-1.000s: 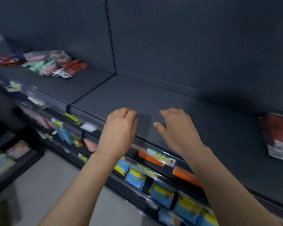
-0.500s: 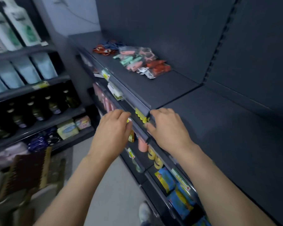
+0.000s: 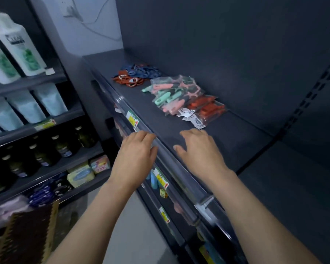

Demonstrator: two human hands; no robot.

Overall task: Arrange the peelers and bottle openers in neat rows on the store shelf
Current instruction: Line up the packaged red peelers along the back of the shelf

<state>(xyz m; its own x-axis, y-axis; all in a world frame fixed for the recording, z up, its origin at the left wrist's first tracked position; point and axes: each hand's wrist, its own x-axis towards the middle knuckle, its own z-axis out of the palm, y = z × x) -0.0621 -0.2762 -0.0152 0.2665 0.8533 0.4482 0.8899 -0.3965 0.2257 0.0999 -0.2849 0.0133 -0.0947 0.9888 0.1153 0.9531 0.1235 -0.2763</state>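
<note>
A loose heap lies on the dark shelf (image 3: 166, 126). Blue and red bottle openers (image 3: 135, 74) sit at the far left end. Beside them lie bagged peelers with mint and pink handles (image 3: 171, 94), and bagged red peelers (image 3: 206, 109) with white tags. My left hand (image 3: 136, 157) hovers at the shelf's front rail, fingers loosely curled, holding nothing. My right hand (image 3: 198, 149) hovers over the bare shelf surface just in front of the red peelers, fingers relaxed and empty.
A clear price rail (image 3: 133, 119) with yellow labels runs along the shelf's front edge. Lower shelves below hold small packaged goods (image 3: 154, 180). A separate rack on the left carries white bottles (image 3: 19, 46), pouches, dark bottles and soap packs. A dark back panel rises behind the shelf.
My view has swung left along the shelf, bringing the heap of peelers and openers closer. Both hands have travelled left with it and stay empty.
</note>
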